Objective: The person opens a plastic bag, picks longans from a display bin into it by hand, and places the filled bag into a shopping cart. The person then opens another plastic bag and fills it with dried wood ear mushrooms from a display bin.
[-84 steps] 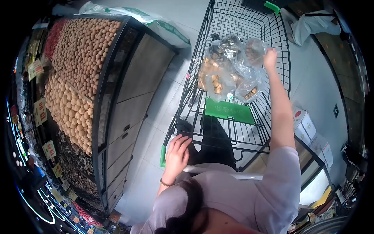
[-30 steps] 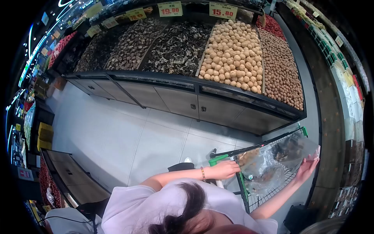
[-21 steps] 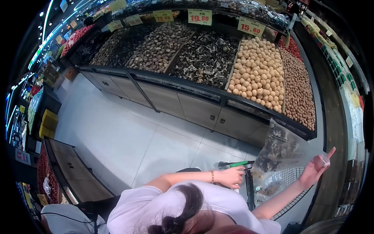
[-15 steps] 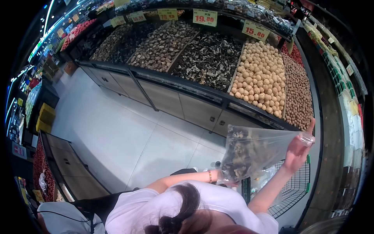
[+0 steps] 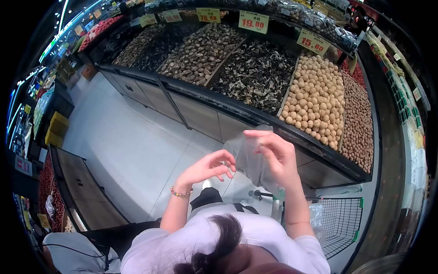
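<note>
A clear plastic bag [image 5: 248,160] hangs in front of my body, with its lower end behind my right wrist. My right hand [image 5: 280,157] has its thumb and fingers closed on the upper part of the bag, and the index finger points left. Just left of the bag, my left hand [image 5: 210,166] is raised with curved fingers apart and nothing visible in them. A beaded bracelet [image 5: 181,193] circles the left wrist. What is in the bag is hard to make out.
A long counter holds whole walnuts [image 5: 315,98], dried black fungus [image 5: 255,71] and dried mushrooms [image 5: 200,52], with price signs [image 5: 253,22] behind. A wire shopping cart [image 5: 340,221] stands at my right. Another wooden display stand [image 5: 77,182] is at the left.
My left hand has let go of the bag's lower end and risen. My right hand has moved left and inward with the bag, which is no longer stretched sideways.
</note>
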`<control>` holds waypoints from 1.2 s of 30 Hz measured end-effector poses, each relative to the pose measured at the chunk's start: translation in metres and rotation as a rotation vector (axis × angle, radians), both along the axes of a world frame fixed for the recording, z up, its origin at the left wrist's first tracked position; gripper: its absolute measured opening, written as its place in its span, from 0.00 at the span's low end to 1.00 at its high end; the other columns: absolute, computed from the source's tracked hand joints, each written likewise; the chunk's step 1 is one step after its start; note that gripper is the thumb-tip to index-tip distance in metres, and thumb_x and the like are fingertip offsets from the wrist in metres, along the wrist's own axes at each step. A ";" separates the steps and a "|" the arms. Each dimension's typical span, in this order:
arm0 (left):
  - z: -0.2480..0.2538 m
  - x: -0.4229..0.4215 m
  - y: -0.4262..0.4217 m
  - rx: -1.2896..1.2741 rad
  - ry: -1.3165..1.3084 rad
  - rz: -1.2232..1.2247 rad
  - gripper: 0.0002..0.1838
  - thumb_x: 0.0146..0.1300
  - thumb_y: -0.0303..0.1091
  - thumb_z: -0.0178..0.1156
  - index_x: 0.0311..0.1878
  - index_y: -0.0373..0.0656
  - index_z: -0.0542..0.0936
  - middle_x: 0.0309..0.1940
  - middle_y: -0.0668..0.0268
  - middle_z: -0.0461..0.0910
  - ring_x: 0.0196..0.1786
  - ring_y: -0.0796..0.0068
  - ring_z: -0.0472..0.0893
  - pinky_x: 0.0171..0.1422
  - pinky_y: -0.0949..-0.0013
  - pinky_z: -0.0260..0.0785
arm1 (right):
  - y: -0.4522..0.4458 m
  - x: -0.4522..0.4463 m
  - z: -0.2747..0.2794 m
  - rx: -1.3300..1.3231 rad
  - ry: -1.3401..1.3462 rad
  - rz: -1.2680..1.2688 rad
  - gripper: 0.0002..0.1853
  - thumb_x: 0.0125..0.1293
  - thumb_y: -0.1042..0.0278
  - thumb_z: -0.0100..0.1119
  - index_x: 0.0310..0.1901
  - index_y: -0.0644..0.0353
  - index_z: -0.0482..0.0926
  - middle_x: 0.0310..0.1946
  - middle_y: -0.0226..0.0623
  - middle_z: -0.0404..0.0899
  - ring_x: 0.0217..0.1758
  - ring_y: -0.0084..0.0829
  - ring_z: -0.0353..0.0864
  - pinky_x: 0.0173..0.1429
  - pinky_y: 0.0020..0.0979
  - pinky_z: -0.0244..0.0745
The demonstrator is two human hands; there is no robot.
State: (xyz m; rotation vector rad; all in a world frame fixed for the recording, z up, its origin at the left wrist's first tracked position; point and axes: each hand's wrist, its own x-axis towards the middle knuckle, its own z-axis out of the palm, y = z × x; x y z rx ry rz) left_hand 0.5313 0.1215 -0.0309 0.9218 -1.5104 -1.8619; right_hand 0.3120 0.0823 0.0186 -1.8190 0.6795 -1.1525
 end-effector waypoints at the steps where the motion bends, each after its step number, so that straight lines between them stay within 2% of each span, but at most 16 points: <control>1: 0.008 0.002 -0.006 -0.088 -0.011 0.065 0.14 0.65 0.35 0.51 0.48 0.35 0.72 0.42 0.60 0.76 0.48 0.70 0.77 0.51 0.69 0.70 | -0.004 0.018 0.004 -0.047 0.050 -0.015 0.02 0.56 0.80 0.49 0.32 0.66 0.71 0.50 0.42 0.76 0.38 0.30 0.78 0.42 0.26 0.71; 4: 0.001 -0.007 -0.025 -0.555 -0.392 0.251 0.14 0.65 0.36 0.50 0.46 0.35 0.70 0.35 0.62 0.77 0.42 0.77 0.76 0.44 0.73 0.70 | -0.022 0.064 0.007 -0.095 0.118 -0.047 0.05 0.54 0.83 0.49 0.33 0.66 0.71 0.50 0.42 0.76 0.35 0.29 0.77 0.39 0.26 0.71; 7: -0.005 0.031 -0.061 -0.221 -0.245 0.323 0.13 0.65 0.34 0.49 0.45 0.34 0.70 0.35 0.63 0.76 0.38 0.79 0.76 0.39 0.73 0.70 | -0.047 0.104 0.003 -0.174 0.064 -0.143 0.06 0.52 0.84 0.49 0.33 0.66 0.71 0.51 0.40 0.75 0.33 0.29 0.75 0.36 0.24 0.70; 10: -0.002 0.069 -0.082 -0.044 0.165 0.324 0.11 0.65 0.33 0.44 0.44 0.36 0.71 0.32 0.68 0.74 0.32 0.82 0.73 0.34 0.76 0.67 | -0.068 0.130 0.007 -0.168 0.054 -0.224 0.05 0.54 0.84 0.49 0.33 0.66 0.71 0.51 0.39 0.76 0.34 0.30 0.75 0.37 0.25 0.70; 13: 0.010 0.100 -0.104 0.123 0.538 0.270 0.09 0.65 0.32 0.41 0.40 0.40 0.70 0.27 0.71 0.69 0.27 0.85 0.67 0.30 0.80 0.62 | -0.083 0.152 0.002 -0.267 0.104 -0.363 0.10 0.56 0.83 0.48 0.40 0.64 0.72 0.57 0.42 0.70 0.46 0.36 0.78 0.44 0.29 0.73; 14: 0.012 0.105 -0.109 0.174 0.659 0.249 0.08 0.65 0.32 0.41 0.39 0.40 0.70 0.26 0.71 0.68 0.25 0.85 0.66 0.28 0.80 0.61 | -0.082 0.157 -0.001 -0.217 0.154 -0.359 0.14 0.57 0.84 0.48 0.46 0.62 0.73 0.60 0.43 0.66 0.51 0.39 0.77 0.49 0.32 0.73; 17: 0.014 0.121 -0.127 0.302 0.905 0.151 0.06 0.64 0.32 0.41 0.35 0.42 0.67 0.20 0.73 0.63 0.18 0.86 0.58 0.20 0.81 0.53 | -0.062 0.175 0.001 -0.002 0.303 -0.580 0.18 0.57 0.85 0.48 0.49 0.61 0.73 0.62 0.43 0.64 0.48 0.38 0.79 0.47 0.33 0.75; 18: 0.008 0.126 -0.132 0.311 0.989 0.113 0.07 0.64 0.32 0.41 0.34 0.42 0.67 0.20 0.73 0.62 0.17 0.86 0.57 0.19 0.81 0.52 | -0.059 0.173 0.005 -0.031 0.252 -0.662 0.19 0.56 0.85 0.48 0.50 0.62 0.73 0.60 0.43 0.65 0.45 0.36 0.80 0.45 0.31 0.77; 19: 0.005 0.130 -0.137 0.319 1.074 0.073 0.07 0.64 0.32 0.41 0.34 0.42 0.67 0.19 0.73 0.62 0.16 0.86 0.56 0.18 0.81 0.50 | -0.059 0.169 -0.002 -0.112 0.150 -0.779 0.17 0.55 0.86 0.49 0.48 0.65 0.74 0.53 0.42 0.72 0.41 0.33 0.81 0.41 0.28 0.77; 20: 0.005 0.135 -0.141 0.328 1.127 0.013 0.07 0.62 0.32 0.41 0.32 0.41 0.67 0.20 0.72 0.63 0.18 0.85 0.60 0.20 0.80 0.55 | -0.054 0.169 -0.002 -0.049 0.182 -0.656 0.16 0.55 0.85 0.49 0.46 0.65 0.74 0.49 0.43 0.74 0.40 0.35 0.81 0.42 0.29 0.77; 21: 0.008 0.135 -0.143 0.281 1.038 0.100 0.07 0.61 0.32 0.42 0.33 0.41 0.67 0.21 0.72 0.65 0.20 0.84 0.62 0.22 0.80 0.57 | -0.053 0.169 -0.001 0.014 0.212 -0.530 0.15 0.55 0.85 0.49 0.45 0.66 0.75 0.44 0.43 0.77 0.38 0.36 0.80 0.43 0.30 0.77; 23: 0.017 0.137 -0.139 0.188 0.845 0.282 0.08 0.60 0.33 0.42 0.33 0.39 0.68 0.23 0.70 0.68 0.23 0.83 0.67 0.25 0.80 0.62 | -0.083 0.182 -0.007 0.024 0.402 -0.096 0.13 0.57 0.81 0.50 0.45 0.63 0.75 0.39 0.46 0.78 0.40 0.42 0.79 0.46 0.33 0.75; 24: 0.019 0.140 -0.138 0.172 0.719 0.382 0.10 0.58 0.33 0.43 0.36 0.37 0.69 0.26 0.68 0.72 0.28 0.80 0.72 0.31 0.78 0.66 | -0.099 0.188 -0.024 -0.026 0.557 -0.072 0.15 0.57 0.72 0.54 0.47 0.62 0.74 0.41 0.50 0.76 0.45 0.48 0.76 0.48 0.36 0.72; 27: 0.017 0.135 -0.153 0.091 0.887 0.499 0.12 0.58 0.34 0.45 0.38 0.35 0.70 0.29 0.66 0.74 0.30 0.80 0.73 0.33 0.79 0.67 | -0.131 0.199 -0.043 -0.273 0.691 -0.029 0.18 0.55 0.66 0.57 0.47 0.63 0.74 0.39 0.50 0.76 0.45 0.48 0.75 0.47 0.39 0.70; 31: 0.013 0.128 -0.185 0.065 1.115 0.436 0.08 0.58 0.34 0.44 0.36 0.40 0.67 0.24 0.67 0.70 0.25 0.79 0.70 0.28 0.75 0.66 | -0.158 0.195 -0.068 -0.306 0.705 -0.021 0.20 0.52 0.63 0.59 0.46 0.64 0.74 0.38 0.48 0.75 0.43 0.48 0.74 0.48 0.41 0.69; 36: 0.022 0.104 -0.206 0.004 1.037 0.642 0.05 0.58 0.34 0.44 0.31 0.44 0.62 0.19 0.70 0.65 0.20 0.79 0.65 0.24 0.74 0.62 | -0.200 0.165 -0.043 -0.192 0.667 0.152 0.16 0.55 0.67 0.57 0.45 0.63 0.74 0.40 0.47 0.75 0.45 0.47 0.73 0.51 0.41 0.68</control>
